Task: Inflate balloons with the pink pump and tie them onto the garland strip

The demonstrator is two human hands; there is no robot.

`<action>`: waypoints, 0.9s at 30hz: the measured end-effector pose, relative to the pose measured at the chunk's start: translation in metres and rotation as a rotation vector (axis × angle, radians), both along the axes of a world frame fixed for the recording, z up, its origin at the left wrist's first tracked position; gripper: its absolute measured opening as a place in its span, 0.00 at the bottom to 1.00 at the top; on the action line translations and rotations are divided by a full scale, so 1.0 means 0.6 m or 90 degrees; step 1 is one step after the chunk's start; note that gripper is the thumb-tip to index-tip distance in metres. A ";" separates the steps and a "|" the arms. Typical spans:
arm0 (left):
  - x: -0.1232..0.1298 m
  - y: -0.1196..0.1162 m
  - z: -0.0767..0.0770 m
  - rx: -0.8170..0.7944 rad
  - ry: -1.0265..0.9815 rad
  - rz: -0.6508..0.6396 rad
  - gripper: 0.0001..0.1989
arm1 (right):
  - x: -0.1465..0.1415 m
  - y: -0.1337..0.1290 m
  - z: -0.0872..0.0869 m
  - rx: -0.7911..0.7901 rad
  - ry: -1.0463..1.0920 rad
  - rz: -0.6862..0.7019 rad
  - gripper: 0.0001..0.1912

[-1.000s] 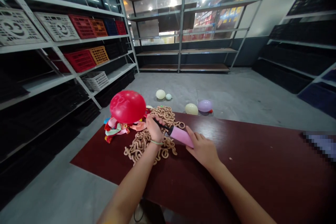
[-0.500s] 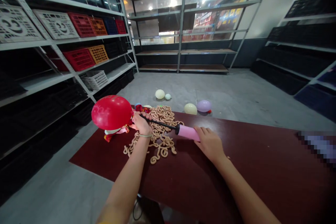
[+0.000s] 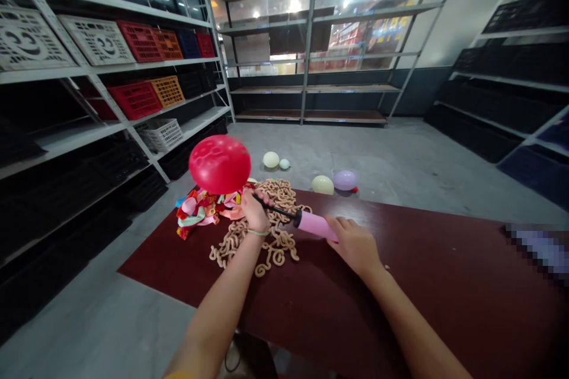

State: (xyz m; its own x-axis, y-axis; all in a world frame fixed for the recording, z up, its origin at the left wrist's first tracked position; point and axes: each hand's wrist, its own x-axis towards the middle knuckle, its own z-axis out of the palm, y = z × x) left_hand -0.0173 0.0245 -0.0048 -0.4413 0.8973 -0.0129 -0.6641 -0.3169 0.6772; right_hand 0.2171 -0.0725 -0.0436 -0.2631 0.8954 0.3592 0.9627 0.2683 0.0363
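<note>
A pink hand balloon pump with a black rod slants across the middle of the table. My right hand is closed around the pink barrel's near end. Around the far end of the black rod my left hand is wrapped, a pale band at its wrist. A round, inflated red balloon stands out just beyond the left hand; its neck is hidden by the fingers. Below it lies a pile of limp, coloured balloons. Beige, curly long balloons are heaped under the rod.
The dark red table spans the foreground. On the floor behind it lie pale yellow balloons, a small pale green one and a purple balloon. Shelving with crates stands left; a blurred patch covers something at right.
My left hand and the red balloon have moved right and up, the hand nearer the barrel, so less rod shows. More of the limp balloon pile is uncovered. My right hand has barely moved.
</note>
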 end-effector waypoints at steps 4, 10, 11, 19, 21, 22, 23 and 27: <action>-0.034 0.008 0.015 -0.003 -0.015 0.071 0.11 | 0.018 0.010 0.005 0.011 -0.008 -0.021 0.22; 0.019 -0.008 0.004 -0.011 -0.020 0.015 0.11 | -0.047 -0.006 0.003 -0.040 0.048 -0.030 0.29; 0.032 -0.013 -0.001 -0.007 -0.008 -0.009 0.11 | -0.058 -0.009 0.002 -0.047 0.061 -0.031 0.31; 0.030 -0.008 -0.007 -0.010 0.005 -0.015 0.10 | -0.022 -0.001 0.004 -0.047 0.026 0.007 0.31; 0.008 0.000 0.003 0.005 -0.003 0.018 0.10 | 0.008 0.006 0.008 -0.015 0.010 0.008 0.30; -0.003 0.003 0.008 0.009 -0.006 0.034 0.10 | 0.020 0.008 0.010 0.001 0.005 0.002 0.29; -0.013 0.005 0.013 0.011 -0.010 0.050 0.10 | 0.028 0.010 0.012 0.014 0.001 -0.005 0.28; -0.031 0.003 0.021 -0.002 -0.042 0.094 0.11 | 0.010 0.007 0.016 0.009 -0.008 -0.008 0.27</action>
